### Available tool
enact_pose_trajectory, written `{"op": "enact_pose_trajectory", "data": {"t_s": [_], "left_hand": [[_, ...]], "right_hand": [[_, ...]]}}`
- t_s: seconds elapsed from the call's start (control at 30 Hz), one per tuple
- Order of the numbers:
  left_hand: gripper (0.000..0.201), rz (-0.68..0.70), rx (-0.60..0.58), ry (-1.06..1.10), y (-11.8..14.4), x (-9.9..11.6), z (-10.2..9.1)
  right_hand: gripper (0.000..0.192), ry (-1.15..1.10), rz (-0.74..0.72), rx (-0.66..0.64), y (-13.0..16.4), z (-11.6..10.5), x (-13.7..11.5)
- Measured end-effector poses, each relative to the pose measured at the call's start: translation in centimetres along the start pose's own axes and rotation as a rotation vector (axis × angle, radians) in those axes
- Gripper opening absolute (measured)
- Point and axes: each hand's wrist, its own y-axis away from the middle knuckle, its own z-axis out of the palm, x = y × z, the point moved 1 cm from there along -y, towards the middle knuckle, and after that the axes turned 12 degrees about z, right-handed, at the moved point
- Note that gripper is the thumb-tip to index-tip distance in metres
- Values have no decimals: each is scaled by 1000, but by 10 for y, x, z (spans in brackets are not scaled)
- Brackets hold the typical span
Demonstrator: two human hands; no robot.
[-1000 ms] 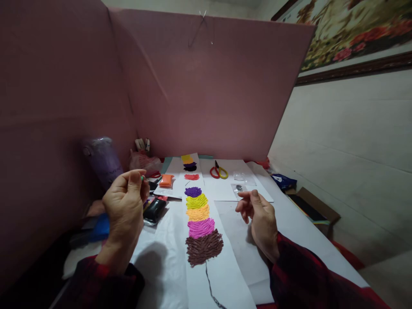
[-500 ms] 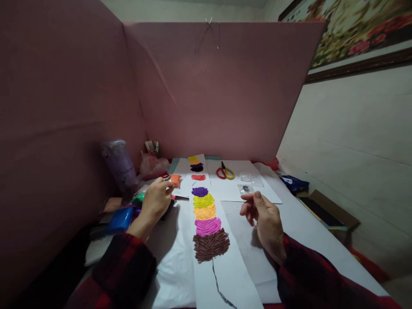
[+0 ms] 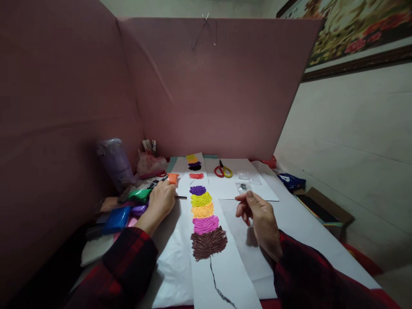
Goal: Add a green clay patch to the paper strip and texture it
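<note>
A long white paper strip [image 3: 222,277] lies between my hands. Clay-like ridged bands run along it: brown [image 3: 209,243], magenta [image 3: 206,224], light orange [image 3: 202,210], yellow [image 3: 201,199] and purple [image 3: 197,190]. A dark wavy line trails below the brown band. My left hand [image 3: 161,199] is bent over at the near side of a small orange packet [image 3: 173,178]; its fingertips are hidden, so I cannot tell whether they grip it. My right hand [image 3: 259,214] hovers right of the strip, fingers loosely bent and thumb apart, nothing visible in it.
Scissors [image 3: 223,170] with red and yellow handles lie on white paper at the back. Near my right hand is a small clear bag [image 3: 243,188]. Blue [image 3: 117,219] and green [image 3: 139,195] packets crowd the left, before a purple bottle [image 3: 116,163]. Pink panels [image 3: 206,94] stand behind.
My left hand has moved slightly right and lower over the near side of the orange packet, uncovering more of the green and purple packets. My right hand has hardly moved; the view has shifted a little.
</note>
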Motion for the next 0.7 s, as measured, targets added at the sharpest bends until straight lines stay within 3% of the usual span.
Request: {"op": "enact_pose_trajectory", "data": {"t_s": [0.2,0.7], "left_hand": [[30,58,12,0,0,-1,0],[32,115,105,57,2,-2,9]], "right_hand": [[46,37,8,-18,2,0,-1],[48,119,-21,-64,4,3,-3]]}}
